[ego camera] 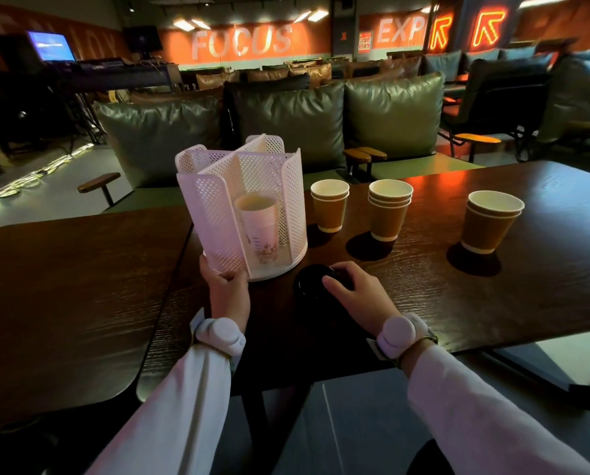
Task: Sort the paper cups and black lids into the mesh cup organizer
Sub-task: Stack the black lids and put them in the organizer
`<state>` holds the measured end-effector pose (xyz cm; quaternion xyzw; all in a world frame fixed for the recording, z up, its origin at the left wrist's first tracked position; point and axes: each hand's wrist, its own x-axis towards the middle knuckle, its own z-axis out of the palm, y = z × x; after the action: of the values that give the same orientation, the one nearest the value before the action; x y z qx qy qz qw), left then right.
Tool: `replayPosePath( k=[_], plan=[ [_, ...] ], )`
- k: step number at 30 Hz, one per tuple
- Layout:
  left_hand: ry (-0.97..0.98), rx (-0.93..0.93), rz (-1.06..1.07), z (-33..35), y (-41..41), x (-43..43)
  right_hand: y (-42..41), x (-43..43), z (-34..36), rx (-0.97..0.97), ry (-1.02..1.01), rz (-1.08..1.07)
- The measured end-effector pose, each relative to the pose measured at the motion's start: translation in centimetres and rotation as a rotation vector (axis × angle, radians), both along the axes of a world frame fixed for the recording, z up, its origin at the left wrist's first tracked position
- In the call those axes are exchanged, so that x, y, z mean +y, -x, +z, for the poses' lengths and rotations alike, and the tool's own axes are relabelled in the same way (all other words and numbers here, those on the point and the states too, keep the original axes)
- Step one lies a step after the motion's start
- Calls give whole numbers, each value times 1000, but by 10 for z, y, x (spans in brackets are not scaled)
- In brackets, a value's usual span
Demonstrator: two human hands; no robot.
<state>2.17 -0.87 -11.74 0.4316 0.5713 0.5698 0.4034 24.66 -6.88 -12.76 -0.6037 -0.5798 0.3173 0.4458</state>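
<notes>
The right hand (pixel 355 290) curled its fingers over the black lids (pixel 308 281), stacked flat just near-right of the organizer (pixel 252 186). The left hand (pixel 227 287) gripped the organizer's near base rim, so the lids would travel far-left.

We read this as a café or lounge venue, not a home. Landmark: dark wood table (pixel 424 303). On it are stacks of brown takeaway paper cups (pixel 389 209). Directly behind the table is a green leather sofa (pixel 286 125), and further behind are rows of more sofas (pixel 307 72). The far wall beyond the table has big "FOCUS" lettering (pixel 242 42) on orange, with neon arrow signs (pixel 489 29) beyond the table's right end. Far left of the table is a lit screen (pixel 51 46).
</notes>
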Motion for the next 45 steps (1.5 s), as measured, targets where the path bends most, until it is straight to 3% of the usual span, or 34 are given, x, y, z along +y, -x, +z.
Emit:
replayPosePath(
  k=[9, 17, 22, 27, 34, 40, 45],
  plan=[
    [-2, 57, -33, -2, -2, -1, -1, 1, 0, -9, 3, 5],
    [19, -16, 26, -5, -5, 1, 0, 0, 0, -7, -1, -1],
    [22, 174, -73, -5, -3, 3, -1, 0, 2, -6, 16, 6],
    [-10, 246, -151, -2, -2, -1, 0, -1, 3, -17, 5, -22],
    [85, 129, -19, 0, -3, -1, 3, 1, 2, -44, -20, -96],
    [48, -55, 5, 1, -3, -5, 8, 5, 1, -82, -47, -175],
    [45, -21, -59, 2, -1, -3, 26, 27, 6, -56, -131, -317]
  ],
)
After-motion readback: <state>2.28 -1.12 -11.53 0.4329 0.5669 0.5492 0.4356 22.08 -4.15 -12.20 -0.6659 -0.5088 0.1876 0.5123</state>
